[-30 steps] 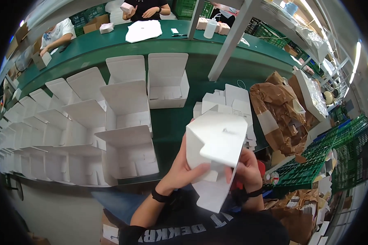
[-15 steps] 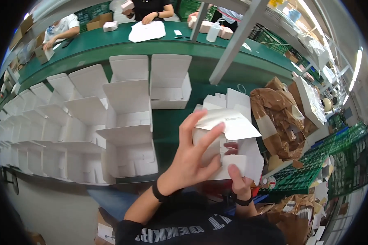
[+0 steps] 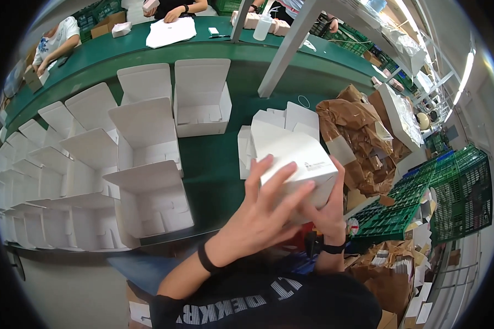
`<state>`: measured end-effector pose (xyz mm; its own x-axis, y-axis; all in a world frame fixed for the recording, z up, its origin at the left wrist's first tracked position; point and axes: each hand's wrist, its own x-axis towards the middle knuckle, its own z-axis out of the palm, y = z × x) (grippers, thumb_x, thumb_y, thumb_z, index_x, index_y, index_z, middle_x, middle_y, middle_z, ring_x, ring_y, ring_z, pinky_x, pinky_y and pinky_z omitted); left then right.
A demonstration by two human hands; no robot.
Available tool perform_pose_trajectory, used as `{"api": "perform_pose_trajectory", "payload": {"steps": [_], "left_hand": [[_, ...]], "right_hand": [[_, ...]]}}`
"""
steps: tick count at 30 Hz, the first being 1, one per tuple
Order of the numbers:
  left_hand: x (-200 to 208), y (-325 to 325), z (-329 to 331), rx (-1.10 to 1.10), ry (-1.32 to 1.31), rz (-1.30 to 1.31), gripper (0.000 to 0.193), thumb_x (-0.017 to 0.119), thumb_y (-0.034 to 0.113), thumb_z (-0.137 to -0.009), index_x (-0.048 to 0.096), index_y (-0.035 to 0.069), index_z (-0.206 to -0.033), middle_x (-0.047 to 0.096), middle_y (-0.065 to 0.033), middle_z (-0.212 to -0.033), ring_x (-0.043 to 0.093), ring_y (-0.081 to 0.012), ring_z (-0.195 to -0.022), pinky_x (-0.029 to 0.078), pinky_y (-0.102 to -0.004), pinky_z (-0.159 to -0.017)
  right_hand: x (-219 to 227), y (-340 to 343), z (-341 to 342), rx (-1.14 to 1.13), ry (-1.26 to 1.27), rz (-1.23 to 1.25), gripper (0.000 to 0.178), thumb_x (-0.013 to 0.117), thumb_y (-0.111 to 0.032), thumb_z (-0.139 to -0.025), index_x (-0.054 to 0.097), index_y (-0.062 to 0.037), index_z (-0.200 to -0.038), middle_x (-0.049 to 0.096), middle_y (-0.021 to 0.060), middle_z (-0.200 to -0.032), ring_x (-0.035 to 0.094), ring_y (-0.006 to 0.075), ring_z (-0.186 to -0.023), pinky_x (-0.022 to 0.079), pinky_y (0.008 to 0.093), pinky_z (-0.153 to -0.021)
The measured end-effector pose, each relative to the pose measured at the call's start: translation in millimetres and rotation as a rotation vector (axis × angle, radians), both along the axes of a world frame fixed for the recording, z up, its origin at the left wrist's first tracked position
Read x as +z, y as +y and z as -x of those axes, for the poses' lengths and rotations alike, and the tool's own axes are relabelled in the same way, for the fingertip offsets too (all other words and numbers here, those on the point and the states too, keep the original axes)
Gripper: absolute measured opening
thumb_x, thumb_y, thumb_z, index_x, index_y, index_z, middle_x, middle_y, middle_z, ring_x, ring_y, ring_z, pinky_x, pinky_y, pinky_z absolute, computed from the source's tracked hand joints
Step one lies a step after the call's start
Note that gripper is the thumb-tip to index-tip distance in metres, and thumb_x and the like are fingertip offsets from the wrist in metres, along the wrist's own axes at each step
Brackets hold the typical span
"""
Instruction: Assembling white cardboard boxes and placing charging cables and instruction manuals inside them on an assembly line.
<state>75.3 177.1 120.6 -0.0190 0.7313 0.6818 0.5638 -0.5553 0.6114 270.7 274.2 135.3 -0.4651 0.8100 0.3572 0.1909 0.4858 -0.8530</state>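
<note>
A white cardboard box [image 3: 296, 145] is held in front of me between both hands, tilted, with a long flap standing out on its far side. My left hand [image 3: 260, 211] is against its left and near side, fingers spread over the printed face. My right hand [image 3: 329, 216] grips the right side, thumb and fingers wrapped round it; part of that hand is hidden behind the box. Just beyond lie white unfolded cartons [image 3: 301, 116] on the green table. To the left, an open white box [image 3: 153, 203] with its lid raised stands nearest to my left hand.
Several rows of open white boxes [image 3: 93, 164] cover the table's left side. Crumpled brown paper [image 3: 356, 142] lies at the right, beside green plastic crates [image 3: 411, 197]. A grey metal post [image 3: 285, 55] rises beyond the cartons. Co-workers sit across the green bench [image 3: 120, 52].
The box has been turned and its folds closed up, so a solid printed face now shows where an opening was. My right hand has moved up its right side. The whole view has shifted slightly.
</note>
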Motion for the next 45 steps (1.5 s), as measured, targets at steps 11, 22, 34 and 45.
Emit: {"api": "perform_pose_trajectory", "payload": {"steps": [11,22,34,45], "left_hand": [[16,-21,11,0.050,0.340,-0.102,0.082,0.088,0.032,-0.069,0.056,0.047,-0.142,0.034,-0.0198,-0.153,0.037,-0.0464,-0.142,0.035,-0.0681,-0.119],[-4,-43,27,0.227,0.304,-0.176,0.066,0.087,0.050,-0.074,0.061,0.057,-0.134,0.033,-0.0118,-0.151,0.031,-0.0428,-0.147,0.027,-0.0668,-0.124],[-97,-71,-2,0.440,-0.159,0.004,0.076,0.086,0.010,-0.077,0.053,0.020,-0.144,0.019,-0.0286,-0.163,0.031,-0.0560,-0.147,0.034,-0.0623,-0.121],[-107,-71,-18,0.166,-0.167,0.375,0.069,0.076,0.003,-0.083,0.045,0.003,-0.144,0.038,-0.0287,-0.150,0.040,-0.0417,-0.145,0.042,-0.0465,-0.117]], "right_hand": [[2,6,4,0.159,0.199,0.217,0.105,0.087,-0.029,-0.084,0.024,0.0012,-0.163,0.049,0.0160,-0.153,0.051,0.0247,-0.138,0.040,0.0382,-0.116],[7,3,29,0.261,0.066,0.088,0.104,0.087,-0.026,-0.084,0.024,0.0031,-0.163,0.050,0.0182,-0.153,0.052,0.0261,-0.138,0.042,0.0385,-0.115],[9,25,97,0.513,-0.399,-0.613,0.028,0.070,-0.012,-0.095,0.064,0.0001,-0.119,0.071,0.0143,-0.114,0.070,0.0319,-0.100,0.056,0.0400,-0.084],[-83,27,184,0.580,-0.620,-0.647,0.032,0.066,-0.006,-0.091,0.061,-0.0038,-0.122,0.068,0.0141,-0.109,0.066,0.0345,-0.097,0.055,0.0434,-0.088]]}}
